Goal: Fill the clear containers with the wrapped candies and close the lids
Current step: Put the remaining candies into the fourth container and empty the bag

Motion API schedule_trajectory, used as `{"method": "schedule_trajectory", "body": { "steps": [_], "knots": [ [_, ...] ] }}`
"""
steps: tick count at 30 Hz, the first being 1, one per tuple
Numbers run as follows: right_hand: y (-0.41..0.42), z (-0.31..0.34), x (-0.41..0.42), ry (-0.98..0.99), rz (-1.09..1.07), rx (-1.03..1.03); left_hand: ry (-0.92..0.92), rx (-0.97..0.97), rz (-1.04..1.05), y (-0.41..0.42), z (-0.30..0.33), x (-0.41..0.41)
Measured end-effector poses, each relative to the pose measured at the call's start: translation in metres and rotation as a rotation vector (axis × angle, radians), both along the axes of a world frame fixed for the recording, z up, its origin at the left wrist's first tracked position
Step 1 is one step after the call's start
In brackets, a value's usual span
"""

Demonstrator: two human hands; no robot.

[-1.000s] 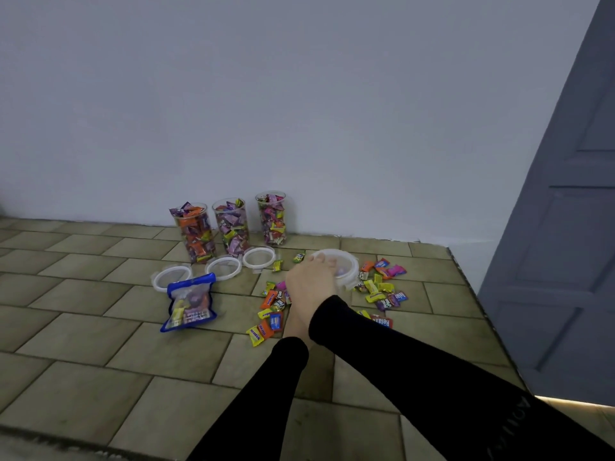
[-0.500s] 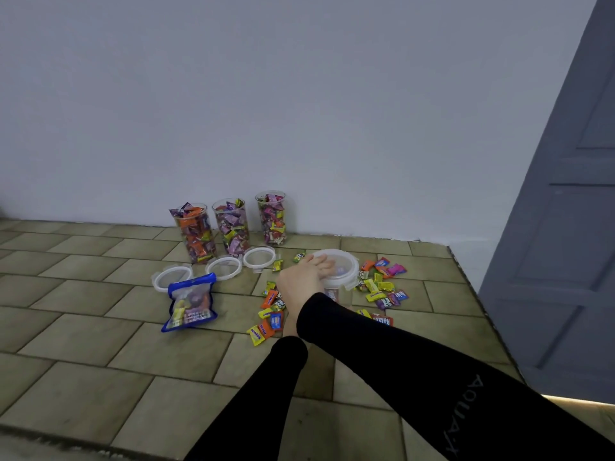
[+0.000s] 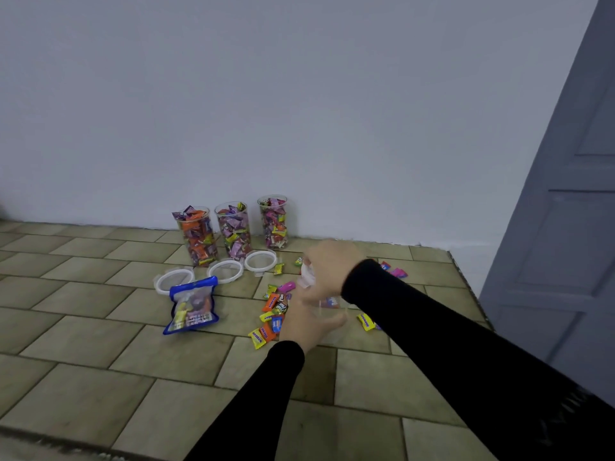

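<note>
**Clear tub held between two blurred hands**

Clear plastic container point(image 3: 327, 306) sits low over the tan tiled floor point(image 3: 100, 377) among scattered wrapped candies point(image 3: 271, 314). Left hand point(image 3: 307, 322) curls round its side; right hand point(image 3: 327, 266) grips its white-rimmed lid point(image 3: 307, 276) above, exact finger positions blurred.

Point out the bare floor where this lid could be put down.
Bare tile lies left of the blue candy bag and the leftmost lid, and across the near floor in front of the loose candies. It is crowded between the three filled containers at the wall and both hands, left hand and right hand.
</note>
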State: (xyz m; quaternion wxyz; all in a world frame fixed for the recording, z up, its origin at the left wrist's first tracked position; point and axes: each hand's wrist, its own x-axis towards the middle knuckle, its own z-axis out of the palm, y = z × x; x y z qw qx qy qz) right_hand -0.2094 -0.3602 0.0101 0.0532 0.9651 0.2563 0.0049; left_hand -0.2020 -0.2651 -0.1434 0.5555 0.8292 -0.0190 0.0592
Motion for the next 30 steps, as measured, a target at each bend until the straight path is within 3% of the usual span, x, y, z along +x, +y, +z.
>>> {"method": "schedule_trajectory", "body": {
  "steps": [2,6,10,15,17,20,24,30],
  "knots": [
    [-0.019,-0.022,0.006,0.034,0.014,0.144,0.002,0.0,0.017,0.004,-0.004,0.003],
    [-0.043,-0.065,0.011,-0.162,0.127,0.391,0.014,0.005,0.038,0.005,-0.013,0.009],
    [-0.047,-0.076,0.013,-0.204,0.167,0.624,0.0,-0.013,0.032,0.005,-0.015,0.01],
    [-0.064,-0.061,0.023,-0.215,-0.138,1.191,-0.021,-0.058,-0.011,0.007,-0.015,0.009],
    [-0.077,-0.062,0.033,-0.196,-0.327,1.318,-0.029,-0.067,-0.049,0.01,-0.014,0.009],
    [-0.1,-0.072,0.035,0.016,-0.495,1.066,-0.025,-0.076,-0.078,0.013,-0.01,0.007],
    [-0.118,-0.102,0.025,0.422,-0.531,0.753,0.0,-0.055,-0.073,0.014,-0.01,0.005],
    [-0.126,-0.134,0.013,0.506,-0.562,0.562,0.041,-0.025,-0.091,0.011,-0.001,0.0]
  ]
}}
